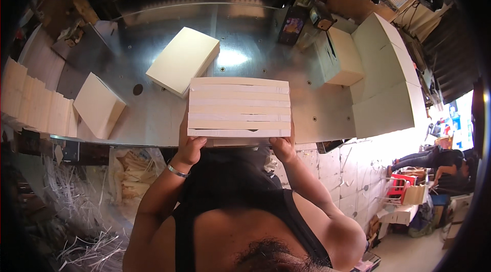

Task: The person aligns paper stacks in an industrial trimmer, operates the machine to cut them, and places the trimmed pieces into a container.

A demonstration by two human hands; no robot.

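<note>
My left hand (190,150) and my right hand (283,147) grip a stack of book blocks (239,108) from its two sides, at the near edge of the metal table. Thumbs lie at the near lower corners; the other fingers are mostly hidden by the stack. Several cream and white layers show on its upward face, with a dark narrow gap near the bottom layer. Just beyond it, a cream paper block (183,59) lies turned at an angle on the metal table (245,57). Another cream block (98,104) sits to the left.
A long row of cream book blocks (36,102) lines the left edge. White and cream stacks (384,106) stand along the right, beside a separate block (343,57). Paper strips (97,249) litter the lower left. A person (445,164) bends over at far right.
</note>
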